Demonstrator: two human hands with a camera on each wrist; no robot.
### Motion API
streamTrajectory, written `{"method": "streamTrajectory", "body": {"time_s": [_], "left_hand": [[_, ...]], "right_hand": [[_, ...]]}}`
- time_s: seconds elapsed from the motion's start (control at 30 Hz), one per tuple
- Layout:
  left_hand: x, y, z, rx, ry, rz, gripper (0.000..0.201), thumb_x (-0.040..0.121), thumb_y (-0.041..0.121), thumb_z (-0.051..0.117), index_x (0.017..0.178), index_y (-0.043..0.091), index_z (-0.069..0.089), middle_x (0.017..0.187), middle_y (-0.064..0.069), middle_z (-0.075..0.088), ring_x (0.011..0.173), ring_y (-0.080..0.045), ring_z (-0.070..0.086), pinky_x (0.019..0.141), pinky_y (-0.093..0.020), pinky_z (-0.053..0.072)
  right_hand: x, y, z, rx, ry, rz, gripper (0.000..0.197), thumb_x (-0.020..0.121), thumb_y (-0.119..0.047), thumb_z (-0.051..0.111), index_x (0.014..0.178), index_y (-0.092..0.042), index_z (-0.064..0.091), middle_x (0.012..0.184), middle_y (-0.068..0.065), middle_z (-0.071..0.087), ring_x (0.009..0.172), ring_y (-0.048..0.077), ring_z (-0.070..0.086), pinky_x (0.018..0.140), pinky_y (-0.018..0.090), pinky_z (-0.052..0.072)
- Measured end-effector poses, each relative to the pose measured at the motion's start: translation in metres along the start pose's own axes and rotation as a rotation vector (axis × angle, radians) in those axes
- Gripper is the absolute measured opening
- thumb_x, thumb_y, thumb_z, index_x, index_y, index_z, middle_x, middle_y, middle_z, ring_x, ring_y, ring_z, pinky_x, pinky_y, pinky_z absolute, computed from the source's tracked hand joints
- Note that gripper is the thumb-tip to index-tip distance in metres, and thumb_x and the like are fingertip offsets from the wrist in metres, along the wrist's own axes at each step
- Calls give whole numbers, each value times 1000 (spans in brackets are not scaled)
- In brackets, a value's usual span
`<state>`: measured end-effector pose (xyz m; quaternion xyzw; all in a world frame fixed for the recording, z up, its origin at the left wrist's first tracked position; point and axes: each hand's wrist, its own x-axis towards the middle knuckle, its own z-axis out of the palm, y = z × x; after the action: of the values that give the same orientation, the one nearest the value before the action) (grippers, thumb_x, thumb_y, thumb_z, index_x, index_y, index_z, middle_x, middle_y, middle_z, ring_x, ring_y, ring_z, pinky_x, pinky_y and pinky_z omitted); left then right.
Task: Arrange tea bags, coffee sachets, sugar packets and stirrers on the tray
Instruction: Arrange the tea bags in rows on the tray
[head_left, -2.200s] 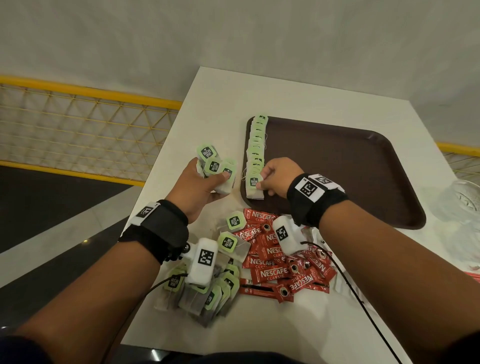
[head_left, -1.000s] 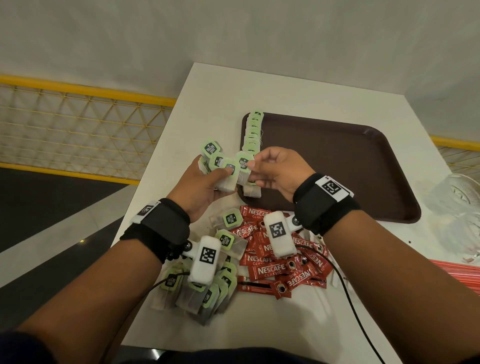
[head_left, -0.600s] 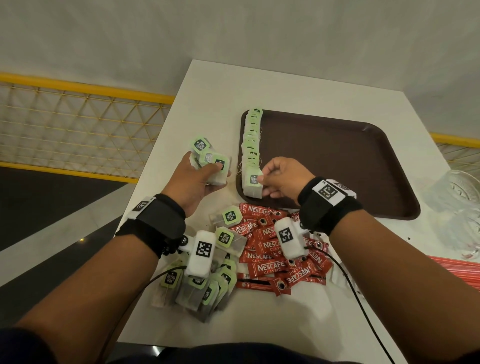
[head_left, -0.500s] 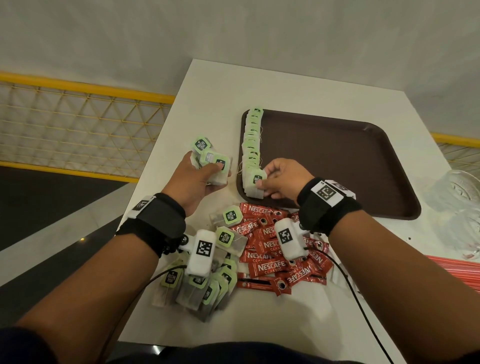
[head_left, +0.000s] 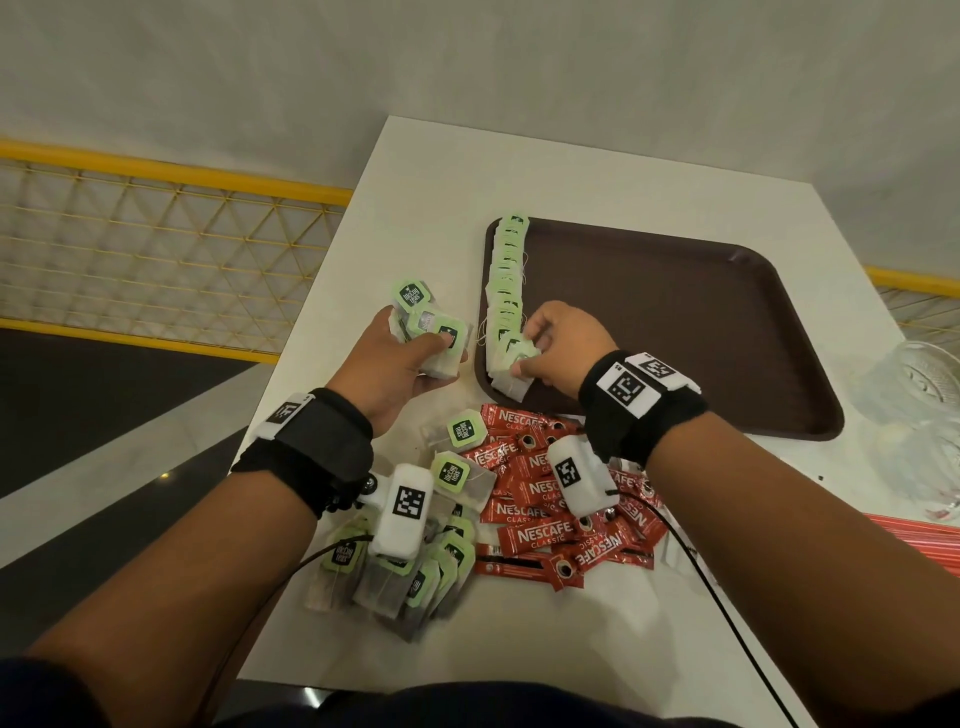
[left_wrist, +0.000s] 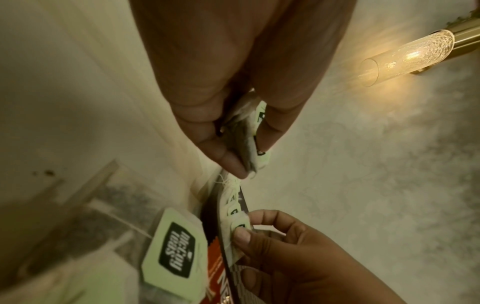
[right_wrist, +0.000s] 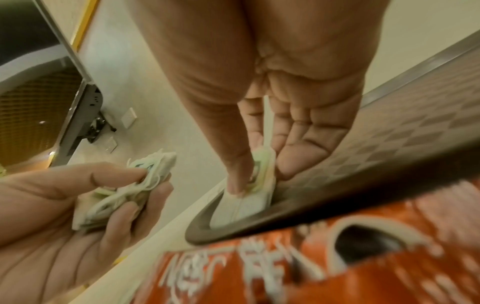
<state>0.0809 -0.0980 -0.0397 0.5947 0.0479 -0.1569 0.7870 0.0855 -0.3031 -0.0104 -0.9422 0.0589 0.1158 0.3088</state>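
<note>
A brown tray (head_left: 675, 322) lies on the white table, with a row of green-tagged tea bags (head_left: 506, 275) along its left edge. My right hand (head_left: 524, 358) pinches one tea bag (head_left: 511, 376) at the near end of that row, where it rests on the tray (right_wrist: 389, 144). In the right wrist view the thumb and fingers (right_wrist: 291, 162) press on this tea bag (right_wrist: 249, 203). Left of the tray, my left hand (head_left: 436, 358) grips a bunch of tea bags (head_left: 431, 327) above the table.
Loose tea bags (head_left: 410, 556) and red Nescafe sachets (head_left: 540, 514) are heaped on the table near me, under my wrists. Red stirrers (head_left: 914, 530) and a glass dish (head_left: 919, 379) sit at the right edge. A yellow railing (head_left: 156, 171) runs to the left of the table.
My right hand took a tea bag from the bunch in my left hand and brought it down onto the near end of the tray's row. The left hand has barely moved.
</note>
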Motion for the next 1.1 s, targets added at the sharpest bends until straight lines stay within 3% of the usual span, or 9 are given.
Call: {"method": "streamTrajectory", "body": {"time_s": [0.17, 0.33, 0.43, 0.6, 0.77, 0.93, 1.1], "left_hand": [[2, -2, -5, 17, -5, 0, 40, 94, 1, 58, 131, 3, 45, 122, -22, 64, 104, -32, 68, 69, -35, 57], [2, -4, -7, 31, -2, -8, 42, 94, 1, 58, 134, 2, 44, 121, -20, 66, 103, -32, 69, 71, -37, 57], [1, -3, -6, 31, -4, -2, 37, 95, 0, 57, 130, 4, 47, 118, -19, 68, 99, -30, 70, 71, -37, 58], [0, 0, -7, 37, 6, -16, 38, 95, 2, 58, 131, 7, 46, 119, -18, 67, 104, -32, 70, 71, -35, 58], [1, -1, -9, 29, 11, -17, 41, 95, 1, 58, 133, 3, 44, 119, -19, 67, 103, -33, 70, 69, -35, 58], [3, -5, -8, 32, 9, -28, 43, 94, 1, 59, 134, 3, 44, 122, -20, 66, 106, -34, 69, 69, -35, 58], [3, -4, -7, 35, 15, -32, 42, 94, 2, 59, 134, 5, 45, 121, -19, 66, 106, -33, 69, 72, -37, 59]], "right_hand": [[0, 3, -4, 197, -38, 108, 32, 80, -9, 76, 106, -11, 57, 99, 11, 66, 86, 29, 70, 78, 44, 60], [4, -3, -8, 148, -48, 17, 19, 86, 0, 65, 102, -11, 65, 80, 0, 63, 83, 24, 67, 80, 40, 59], [9, -7, -8, 119, -83, 24, 20, 87, 3, 62, 101, -10, 67, 77, 0, 63, 75, 19, 66, 78, 35, 59], [14, -6, -6, 84, -52, 71, 22, 78, -4, 76, 81, -21, 62, 86, 3, 69, 81, 21, 72, 78, 40, 60], [8, -2, -6, 170, -42, 109, 22, 77, -3, 78, 85, -14, 60, 87, 8, 69, 76, 21, 73, 74, 39, 61], [8, -10, -10, 16, -58, -29, 25, 75, -9, 80, 94, -14, 64, 82, -3, 61, 89, 23, 67, 84, 41, 57], [7, -5, -6, 3, -17, -1, 36, 70, -11, 84, 97, -15, 60, 94, 2, 64, 90, 23, 66, 81, 42, 57]]}}
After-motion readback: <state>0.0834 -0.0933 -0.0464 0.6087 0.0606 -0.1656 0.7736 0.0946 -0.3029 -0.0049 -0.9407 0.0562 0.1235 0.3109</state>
